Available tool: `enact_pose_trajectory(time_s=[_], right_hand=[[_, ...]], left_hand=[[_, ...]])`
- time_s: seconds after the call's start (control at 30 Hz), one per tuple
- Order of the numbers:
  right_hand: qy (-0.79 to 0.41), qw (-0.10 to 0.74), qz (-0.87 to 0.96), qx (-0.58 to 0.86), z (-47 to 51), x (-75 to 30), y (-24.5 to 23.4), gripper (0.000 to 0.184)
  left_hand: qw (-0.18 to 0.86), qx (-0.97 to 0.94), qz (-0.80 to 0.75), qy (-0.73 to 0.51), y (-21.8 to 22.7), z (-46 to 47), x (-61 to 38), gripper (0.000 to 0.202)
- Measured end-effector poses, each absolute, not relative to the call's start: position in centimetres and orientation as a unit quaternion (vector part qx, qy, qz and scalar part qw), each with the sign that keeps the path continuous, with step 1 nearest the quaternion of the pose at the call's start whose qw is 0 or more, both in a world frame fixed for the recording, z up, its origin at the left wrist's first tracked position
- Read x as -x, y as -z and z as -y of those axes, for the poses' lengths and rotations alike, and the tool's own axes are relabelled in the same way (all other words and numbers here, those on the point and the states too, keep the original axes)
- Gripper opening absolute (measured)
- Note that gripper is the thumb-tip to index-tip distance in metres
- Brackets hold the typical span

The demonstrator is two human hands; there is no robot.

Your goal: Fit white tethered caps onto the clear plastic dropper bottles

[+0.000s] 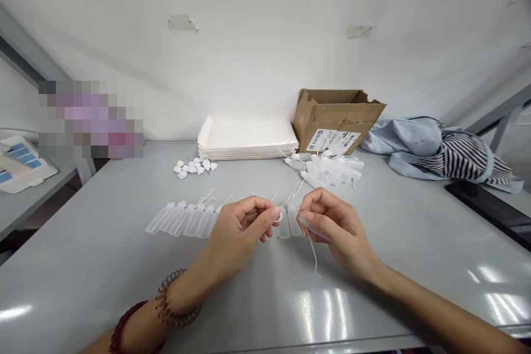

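Head view, left hand (244,225) with wrist bent inward pinched a small white plastic piece (279,217), right hand (334,220) curled opposite pinched a thin white flexible strand (314,254), both near translucent flat plastic sleeves (178,219).

This is looking like a small-parts workshop. At twelve o'clock a grey table (124,276) is running back to a plain wall (265,66), where scraps of tape (181,22) are sticking. Small white pieces (192,167) are lying heaped at eleven, clear parts (332,168) at one, with a labelled box (344,117) standing just behind them. At ten, a metal post (35,54) is rising beside a second table (33,202).
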State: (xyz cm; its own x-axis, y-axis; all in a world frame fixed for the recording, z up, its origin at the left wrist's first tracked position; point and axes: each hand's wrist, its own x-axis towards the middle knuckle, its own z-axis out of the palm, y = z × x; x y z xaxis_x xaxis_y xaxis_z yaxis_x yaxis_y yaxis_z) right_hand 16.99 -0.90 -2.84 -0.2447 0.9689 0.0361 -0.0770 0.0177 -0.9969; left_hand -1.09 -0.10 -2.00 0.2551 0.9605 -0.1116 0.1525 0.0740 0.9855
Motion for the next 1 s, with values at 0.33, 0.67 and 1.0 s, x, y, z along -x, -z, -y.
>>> enact_pose_trajectory(time_s=[0.33,0.67,1.0], right_hand=[[-0.665,0.479,0.435,0.373,1.6,-17.1,3.4,0.009],[-0.654,0.535,0.407,0.347,1.7,-17.2,2.3,0.014],[-0.623,0.556,0.410,0.367,2.1,-17.2,1.3,0.020]], left_hand=[[0.454,-0.604,-0.523,-0.393,1.9,0.5,-1.9,0.018],[0.330,-0.690,-0.459,-0.452,2.4,1.7,-3.6,0.008],[0.537,-0.560,-0.426,-0.465,0.7,1.4,-3.8,0.011]])
